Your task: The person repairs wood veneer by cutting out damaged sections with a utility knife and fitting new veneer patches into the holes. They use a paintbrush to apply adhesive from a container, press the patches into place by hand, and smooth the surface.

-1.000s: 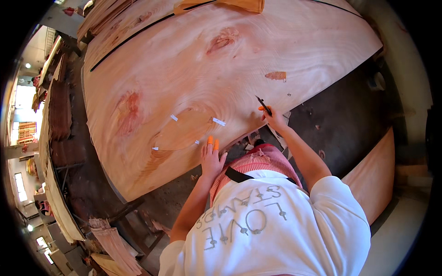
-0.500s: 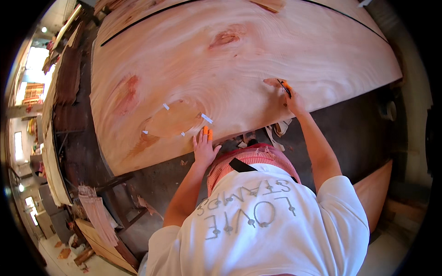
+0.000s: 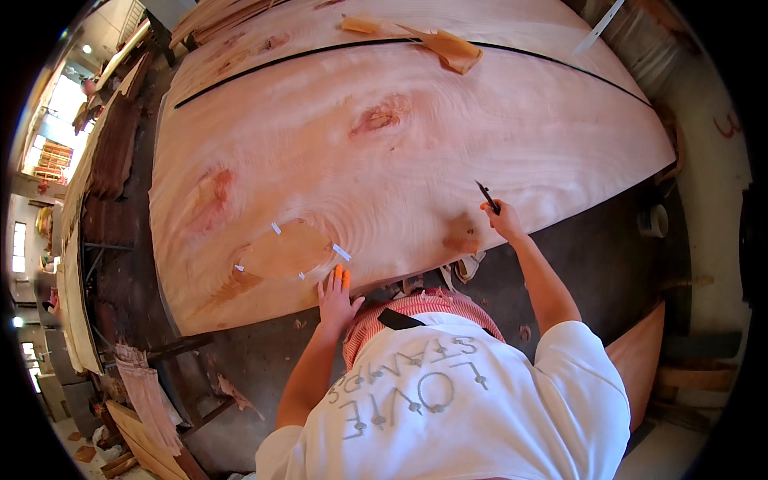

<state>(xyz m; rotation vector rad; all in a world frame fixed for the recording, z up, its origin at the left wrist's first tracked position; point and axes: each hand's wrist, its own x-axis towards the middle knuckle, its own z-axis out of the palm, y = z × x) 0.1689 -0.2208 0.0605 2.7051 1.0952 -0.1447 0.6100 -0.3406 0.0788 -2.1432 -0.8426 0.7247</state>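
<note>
A broad pale-pink wood veneer sheet (image 3: pixel 448 152) lies before me. My left hand (image 3: pixel 338 302) rests flat at its near edge, fingers spread, orange covers on two fingertips. Just beyond it is an oval veneer patch (image 3: pixel 292 250), held by several white tape pieces (image 3: pixel 342 254). My right hand (image 3: pixel 504 220), fingers closed, grips a slim black utility knife (image 3: pixel 487 197) above the sheet, its pointed end away from me. Between my hands, by the near edge, is a small brown veneer scrap (image 3: pixel 462 243), with a dark shadow beside it.
A thin black strip (image 3: pixel 320 53) crosses the sheet's far part, with a curled brown veneer piece (image 3: pixel 452 52) over it. Reddish knots (image 3: pixel 380 117) mark the surface. Stacked veneer (image 3: pixel 120 152) stands at left. A white cup-like container (image 3: pixel 654 222) is at right.
The small brown scrap has moved from beside the knife toward the sheet's near edge. My view has shifted, showing more of the far side. My left hand stays by the patch.
</note>
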